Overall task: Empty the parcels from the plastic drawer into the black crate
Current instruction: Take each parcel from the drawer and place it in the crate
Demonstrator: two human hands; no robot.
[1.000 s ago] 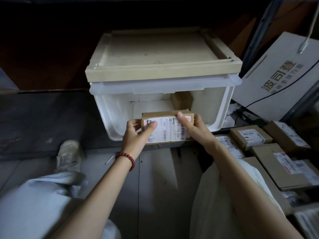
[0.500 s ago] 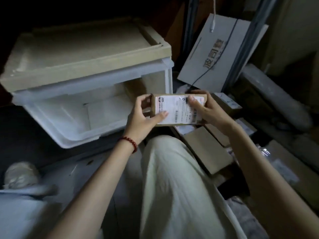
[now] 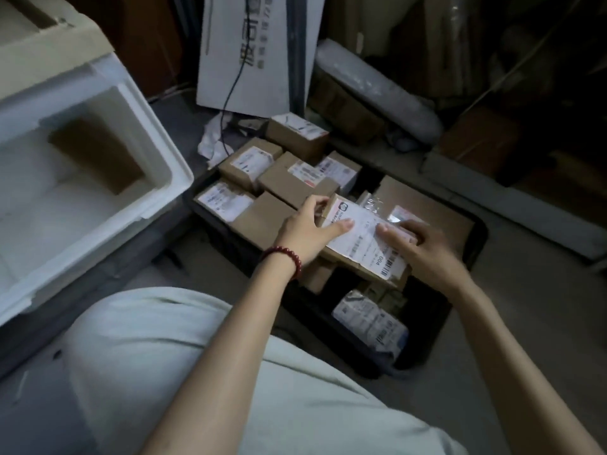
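Parcel [image 3: 363, 246], two-handed, over black crate [image 3: 478, 238]

Quick tally, nothing fancy. One white plastic drawer [image 3: 154, 142], with one brown cardboard box [image 3: 95, 156] sitting inside. One black plastic crate [image 3: 437, 323]. Nine or so brown cardboard parcels with white labels [image 3: 249, 162] in and just beside it, counting the held parcel [image 3: 364, 244]; too dark down at the bottom for an exact number. One white plastic mailer bag [image 3: 371, 320]. One small clear packet [image 3: 372, 201]. Two hands: left hand [image 3: 305, 224], right hand [image 3: 423, 247]. One red bead bracelet [image 3: 289, 257].
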